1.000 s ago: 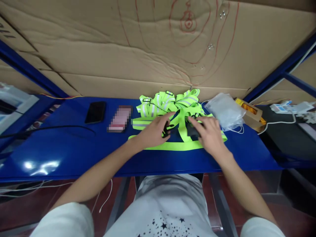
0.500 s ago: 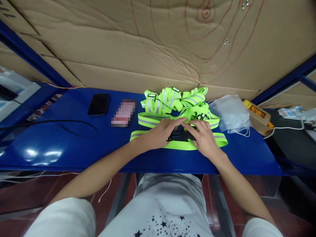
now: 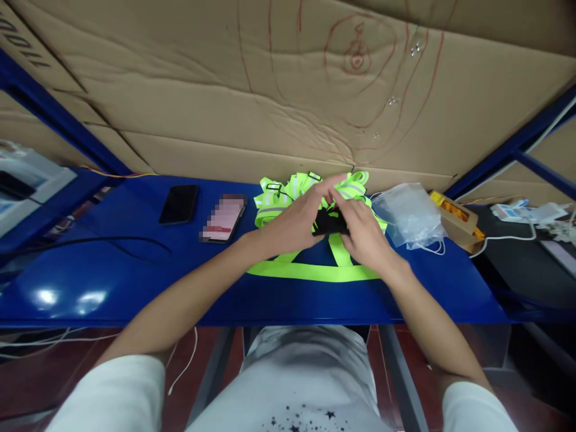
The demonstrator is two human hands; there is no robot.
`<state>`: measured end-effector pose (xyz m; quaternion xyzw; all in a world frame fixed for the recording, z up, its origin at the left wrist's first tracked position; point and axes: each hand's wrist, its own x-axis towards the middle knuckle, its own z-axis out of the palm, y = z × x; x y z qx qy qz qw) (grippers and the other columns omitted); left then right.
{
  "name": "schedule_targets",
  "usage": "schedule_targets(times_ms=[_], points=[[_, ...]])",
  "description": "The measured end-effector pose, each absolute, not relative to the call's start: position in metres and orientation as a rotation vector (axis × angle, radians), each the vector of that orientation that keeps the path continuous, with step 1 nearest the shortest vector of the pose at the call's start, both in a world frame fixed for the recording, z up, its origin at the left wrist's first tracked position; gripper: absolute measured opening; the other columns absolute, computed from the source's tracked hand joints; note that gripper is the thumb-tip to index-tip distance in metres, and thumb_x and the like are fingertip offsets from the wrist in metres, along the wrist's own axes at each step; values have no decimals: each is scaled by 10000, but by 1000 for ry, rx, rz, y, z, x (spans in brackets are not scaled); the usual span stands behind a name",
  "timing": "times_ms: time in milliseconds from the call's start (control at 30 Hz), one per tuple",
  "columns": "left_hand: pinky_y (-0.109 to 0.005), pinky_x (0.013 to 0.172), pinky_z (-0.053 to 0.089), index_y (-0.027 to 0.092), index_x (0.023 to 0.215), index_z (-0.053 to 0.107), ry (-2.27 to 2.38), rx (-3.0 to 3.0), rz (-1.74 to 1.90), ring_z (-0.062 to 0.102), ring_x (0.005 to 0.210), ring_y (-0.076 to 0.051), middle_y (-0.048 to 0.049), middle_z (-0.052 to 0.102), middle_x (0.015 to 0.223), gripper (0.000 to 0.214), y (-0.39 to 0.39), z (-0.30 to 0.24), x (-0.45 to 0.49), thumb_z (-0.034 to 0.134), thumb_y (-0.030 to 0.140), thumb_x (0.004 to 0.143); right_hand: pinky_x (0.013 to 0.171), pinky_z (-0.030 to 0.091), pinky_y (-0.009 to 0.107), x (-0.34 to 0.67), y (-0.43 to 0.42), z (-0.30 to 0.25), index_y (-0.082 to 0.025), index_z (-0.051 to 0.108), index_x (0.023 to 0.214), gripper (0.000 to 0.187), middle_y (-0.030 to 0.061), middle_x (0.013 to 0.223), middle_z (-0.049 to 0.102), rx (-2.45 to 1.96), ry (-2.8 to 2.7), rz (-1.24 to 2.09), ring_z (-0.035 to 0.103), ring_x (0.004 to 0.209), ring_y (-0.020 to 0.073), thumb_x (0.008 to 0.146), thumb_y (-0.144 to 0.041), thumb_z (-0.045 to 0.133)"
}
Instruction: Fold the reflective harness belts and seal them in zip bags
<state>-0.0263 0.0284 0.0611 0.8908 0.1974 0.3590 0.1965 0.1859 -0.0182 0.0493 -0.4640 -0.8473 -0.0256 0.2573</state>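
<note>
Nearest is my white star-printed shirt (image 3: 310,372), below the front edge of a blue table (image 3: 135,270). Just back from that edge, a bright green strap (image 3: 315,272) lies lengthwise, with two bands slanting up from it towards my hands. My left hand (image 3: 303,217) and right hand (image 3: 362,231) are clamped on either end of a black buckle (image 3: 330,223), with my index fingers meeting above it. Half a second ago the buckle sat lower, by the strap, prongs showing; now my hands have raised it and the prongs are covered. I judge the work to be at the buckle itself, but cannot tell whether its halves are locked.

A pile of green reflective straps (image 3: 288,189) sits close behind, limiting forward movement. More room lies leftward, as far as a phone (image 3: 224,219) and a dark phone (image 3: 179,204); rightward, plastic bags (image 3: 407,213) and a carton (image 3: 456,223) crowd in. Farthest, a cardboard wall (image 3: 202,90) bounds the back edge.
</note>
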Motion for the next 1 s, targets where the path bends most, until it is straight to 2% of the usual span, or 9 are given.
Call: schedule_targets(times_ms=[100,200,267,367,433,533,700,800,1000], points=[[-371,951,606,281,1615,144,529,2249,1109,666,1199,-234,-121,493,1500,1011,37,99,-30,758,215,814,1147,482,499,204,3,91,-223,143,1694,995,164,1571,496,-1032,-2259,352,551,1392,308,906,-376,731],[-279,738,604,274,1617,144,577,2102,1167,704,1092,-217,-146,472,1522,1088,38,127,-34,820,301,764,1193,440,515,214,19,124,-258,398,1603,936,132,1545,550,-869,-2206,773,523,1445,305,820,-540,826],[-283,740,609,284,1615,166,616,2069,1205,706,1106,-230,-160,443,1557,1128,35,136,-36,858,364,729,1128,509,494,211,24,134,-258,603,1416,777,105,1423,648,-794,-2128,976,616,1338,301,757,-576,864],[-336,807,635,356,1634,125,673,2037,1227,717,1143,-258,-135,480,1529,1188,33,137,-38,883,426,723,818,646,410,195,24,138,-290,645,1274,708,34,1128,741,-755,-1811,1188,750,903,226,673,-545,918],[-367,842,644,423,1637,77,697,2012,1201,727,1148,-258,-110,507,1502,1198,36,134,-41,880,464,749,694,644,360,185,21,138,-309,619,1266,732,-15,998,734,-757,-1595,1199,719,728,177,630,-481,939],[-408,905,639,450,1625,127,602,1900,1120,724,1162,-258,-81,577,1434,1152,45,127,-44,877,548,755,685,648,349,178,18,139,-321,590,1298,748,-38,982,732,-654,-1432,1194,722,744,173,634,-433,914],[-374,796,634,191,1242,661,284,1638,830,740,836,-205,-91,730,1114,638,57,115,-37,907,513,749,630,640,290,185,23,136,-325,549,1409,723,-32,1023,740,-643,-1490,1183,747,789,170,757,-324,862],[-335,684,617,147,1035,709,249,1535,854,714,687,-172,-74,745,953,380,55,109,-28,862,427,829,613,654,298,193,29,129,-341,517,1481,830,6,1173,744,-674,-1601,1131,770,817,192,746,-362,902],[-336,783,629,193,1259,687,283,1441,901,767,856,-217,-62,769,984,539,49,108,-25,905,352,792,873,687,401,192,27,125,-384,424,1561,948,22,1368,706,-629,-1641,996,756,1130,271,751,-422,914]])
